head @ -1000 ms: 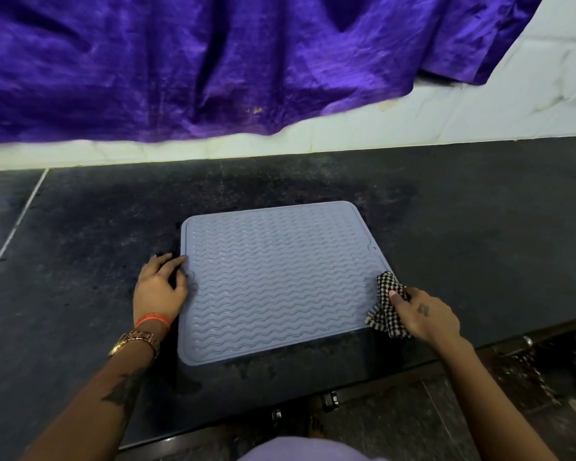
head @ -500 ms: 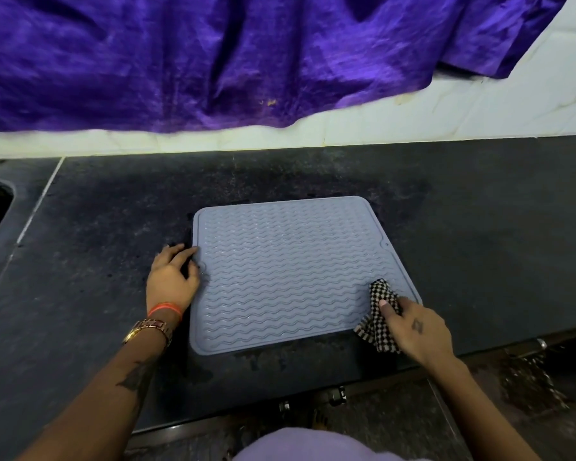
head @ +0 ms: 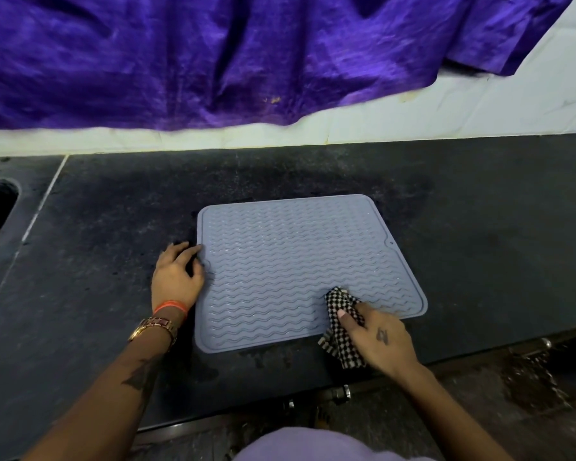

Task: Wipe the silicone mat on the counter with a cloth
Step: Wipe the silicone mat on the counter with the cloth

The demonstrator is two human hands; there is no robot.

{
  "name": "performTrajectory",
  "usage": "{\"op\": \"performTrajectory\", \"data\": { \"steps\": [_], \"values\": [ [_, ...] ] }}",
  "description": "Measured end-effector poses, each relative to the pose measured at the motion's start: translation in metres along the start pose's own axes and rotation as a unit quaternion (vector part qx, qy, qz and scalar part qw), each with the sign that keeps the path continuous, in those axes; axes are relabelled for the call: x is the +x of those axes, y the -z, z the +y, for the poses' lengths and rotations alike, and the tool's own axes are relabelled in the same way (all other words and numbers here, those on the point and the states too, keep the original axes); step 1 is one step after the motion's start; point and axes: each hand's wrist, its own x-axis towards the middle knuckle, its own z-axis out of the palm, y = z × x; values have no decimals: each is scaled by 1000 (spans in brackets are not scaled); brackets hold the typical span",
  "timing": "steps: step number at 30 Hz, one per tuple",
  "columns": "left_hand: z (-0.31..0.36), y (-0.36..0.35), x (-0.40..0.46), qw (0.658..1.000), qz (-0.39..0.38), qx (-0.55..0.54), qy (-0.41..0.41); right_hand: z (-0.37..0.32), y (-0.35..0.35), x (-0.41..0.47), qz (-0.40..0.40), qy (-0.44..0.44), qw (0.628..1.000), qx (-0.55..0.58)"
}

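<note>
Head view: two hands at a grey mat [head: 300, 271] on a dark counter [head: 479, 227].
No readable writing shows; only a small blurred mark on the back of the right hand [head: 378, 341]. That hand, at the mat's 5 o'clock corner, grasps a bunched checked cloth [head: 341, 327] lying partly on the mat and partly over its near edge. The left hand [head: 177, 276], at 9 o'clock, rests relaxed on the counter, fingertips touching the mat's edge.
</note>
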Motion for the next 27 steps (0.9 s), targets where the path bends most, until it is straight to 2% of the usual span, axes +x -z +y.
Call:
{"op": "performTrajectory", "data": {
  "steps": [19,27],
  "values": [
    [3,3,-2,1000,-4,-8,0,-53,-45,-14,-50,91,994,40],
    [4,6,-2,1000,-12,-16,7,-96,-70,-25,-104,150,981,70]
  ]
}}
